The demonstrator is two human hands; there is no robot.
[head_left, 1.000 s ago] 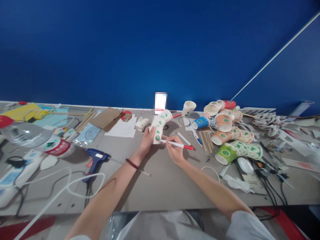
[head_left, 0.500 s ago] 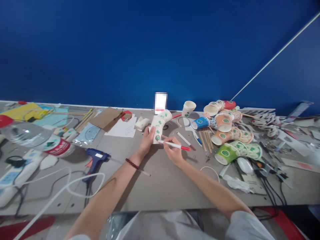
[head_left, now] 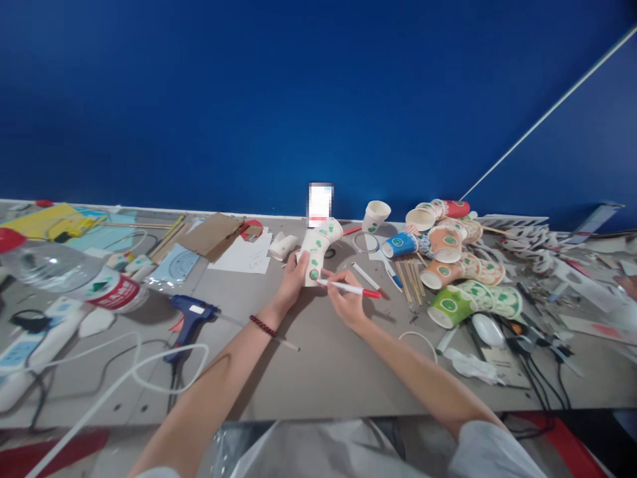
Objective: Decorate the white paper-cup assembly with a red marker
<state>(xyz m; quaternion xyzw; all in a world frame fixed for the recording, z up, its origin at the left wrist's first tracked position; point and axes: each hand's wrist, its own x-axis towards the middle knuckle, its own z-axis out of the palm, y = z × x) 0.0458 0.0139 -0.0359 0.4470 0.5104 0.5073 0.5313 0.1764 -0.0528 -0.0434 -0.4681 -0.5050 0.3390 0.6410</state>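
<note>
My left hand [head_left: 292, 277] is wrapped round a stack of white paper cups [head_left: 318, 249] with green dots, lying tilted on the grey table [head_left: 318, 358]. A dark bead bracelet [head_left: 263, 326] sits on that wrist. My right hand [head_left: 346, 300] pinches a white marker with a red cap [head_left: 354, 289], its tip touching the lower end of the cup stack.
A blue glue gun [head_left: 189, 317] and white cable [head_left: 124, 372] lie to the left, beside a plastic bottle [head_left: 74, 275] and a power strip [head_left: 24, 352]. Coloured paper cups [head_left: 448, 265], wooden sticks [head_left: 409, 277] and a white mouse [head_left: 488, 328] crowd the right. Cardboard [head_left: 212, 236] and paper [head_left: 246, 255] lie behind.
The marker in my right hand has shifted slightly against the cup stack; my left hand and the cups stay where they were.
</note>
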